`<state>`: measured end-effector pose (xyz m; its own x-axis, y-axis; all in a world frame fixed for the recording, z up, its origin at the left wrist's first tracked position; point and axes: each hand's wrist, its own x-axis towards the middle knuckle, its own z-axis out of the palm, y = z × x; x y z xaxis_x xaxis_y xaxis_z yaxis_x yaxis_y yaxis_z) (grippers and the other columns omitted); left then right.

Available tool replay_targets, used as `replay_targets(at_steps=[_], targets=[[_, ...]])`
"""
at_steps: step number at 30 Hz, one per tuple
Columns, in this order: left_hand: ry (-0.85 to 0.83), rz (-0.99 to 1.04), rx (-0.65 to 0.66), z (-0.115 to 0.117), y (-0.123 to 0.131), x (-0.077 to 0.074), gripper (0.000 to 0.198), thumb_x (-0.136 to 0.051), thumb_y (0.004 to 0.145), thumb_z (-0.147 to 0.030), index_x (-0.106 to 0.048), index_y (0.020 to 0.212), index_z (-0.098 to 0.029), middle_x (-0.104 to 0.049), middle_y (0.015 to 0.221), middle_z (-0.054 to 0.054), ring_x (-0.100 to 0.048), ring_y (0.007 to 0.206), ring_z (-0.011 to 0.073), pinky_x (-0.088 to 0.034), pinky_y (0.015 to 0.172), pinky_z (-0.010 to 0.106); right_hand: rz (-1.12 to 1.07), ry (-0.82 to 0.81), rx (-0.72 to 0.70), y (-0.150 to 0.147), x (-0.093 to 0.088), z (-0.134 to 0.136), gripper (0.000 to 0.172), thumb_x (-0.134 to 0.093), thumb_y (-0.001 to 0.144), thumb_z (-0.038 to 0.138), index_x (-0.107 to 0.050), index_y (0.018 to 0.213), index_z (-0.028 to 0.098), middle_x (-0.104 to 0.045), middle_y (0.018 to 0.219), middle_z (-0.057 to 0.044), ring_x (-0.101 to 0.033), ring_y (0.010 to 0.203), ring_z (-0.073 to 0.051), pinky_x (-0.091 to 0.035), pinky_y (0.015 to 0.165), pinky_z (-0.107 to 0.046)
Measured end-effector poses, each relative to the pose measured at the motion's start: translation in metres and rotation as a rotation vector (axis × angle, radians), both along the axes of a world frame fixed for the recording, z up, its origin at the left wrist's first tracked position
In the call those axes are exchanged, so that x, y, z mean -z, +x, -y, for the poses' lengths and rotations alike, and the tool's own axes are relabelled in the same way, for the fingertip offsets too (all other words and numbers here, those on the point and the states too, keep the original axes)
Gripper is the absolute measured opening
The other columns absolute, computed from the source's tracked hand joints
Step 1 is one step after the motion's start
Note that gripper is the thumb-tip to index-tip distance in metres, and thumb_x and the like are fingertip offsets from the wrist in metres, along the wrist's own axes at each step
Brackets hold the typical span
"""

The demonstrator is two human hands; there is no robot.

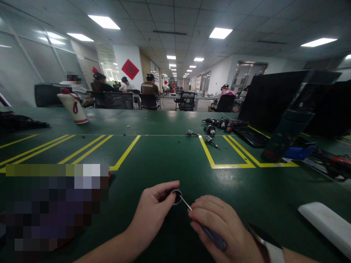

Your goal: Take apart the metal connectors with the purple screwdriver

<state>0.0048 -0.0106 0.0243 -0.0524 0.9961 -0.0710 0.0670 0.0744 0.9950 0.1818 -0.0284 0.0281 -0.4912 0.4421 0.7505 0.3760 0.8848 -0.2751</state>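
A: In the head view, what is held?

B: A metal ring (177, 197) is pinched between thumb and fingers of the left hand (152, 213), low over the green table (164, 157). A screwdriver (216, 240) is gripped in the closed right hand (219, 223), its tip laid against the ring.

A: How far is the work judged to be?

B: Mid-step, it seems: tool and ring are met, yet nothing is seen finished. Whether a screw sits in the ring cannot be told, as it is too small. Further tools (219, 124) lie untouched, well beyond.
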Motion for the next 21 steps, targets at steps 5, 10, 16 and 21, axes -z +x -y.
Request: replay_targets(at_steps=[5, 10, 16, 21], targets=[[-0.008, 0.028, 0.003, -0.0006, 0.0019, -0.0032, 0.026, -0.064, 0.063, -0.021, -0.072, 0.088, -0.017, -0.075, 0.082, 0.006, -0.068, 0.075, 0.0205, -0.053, 0.073, 0.033, -0.014, 0.02, -0.017, 0.0011, -0.0019, 0.0013, 0.017, -0.049, 0.083, 0.011, -0.057, 0.097, 0.015, -0.068, 0.079, -0.006, -0.064, 0.077, -0.017, -0.054, 0.072, -0.028], [-0.014, 0.026, 0.003, -0.0005, 0.0014, -0.0028, 0.027, -0.064, 0.063, -0.021, -0.072, 0.088, -0.016, -0.074, 0.08, 0.006, -0.067, 0.075, 0.0216, -0.053, 0.072, 0.034, -0.024, 0.048, 0.001, -0.0012, -0.0038, 0.0018, 0.018, -0.049, 0.081, 0.008, -0.057, 0.095, 0.015, -0.068, 0.078, -0.007, -0.064, 0.075, -0.018, -0.055, 0.068, -0.029], [-0.011, 0.021, 0.008, 0.001, 0.0022, -0.0062, 0.024, -0.064, 0.064, -0.021, -0.073, 0.086, -0.017, -0.074, 0.078, 0.006, -0.067, 0.075, 0.0216, -0.053, 0.072, 0.033, 0.013, -0.003, -0.032, -0.0017, -0.0034, -0.0006, 0.02, -0.049, 0.08, 0.008, -0.057, 0.096, 0.017, -0.068, 0.08, -0.007, -0.064, 0.075, -0.018, -0.054, 0.068, -0.029], [-0.018, 0.009, -0.019, -0.0056, -0.0018, -0.002, 0.025, -0.062, 0.066, -0.021, -0.071, 0.088, -0.014, -0.073, 0.086, 0.008, -0.067, 0.079, 0.0227, -0.052, 0.076, 0.036, -0.086, -0.071, -0.056, 0.0011, -0.0007, 0.0014, 0.02, -0.05, 0.079, 0.008, -0.057, 0.095, 0.018, -0.066, 0.078, -0.005, -0.061, 0.073, -0.017, -0.051, 0.067, -0.028]])
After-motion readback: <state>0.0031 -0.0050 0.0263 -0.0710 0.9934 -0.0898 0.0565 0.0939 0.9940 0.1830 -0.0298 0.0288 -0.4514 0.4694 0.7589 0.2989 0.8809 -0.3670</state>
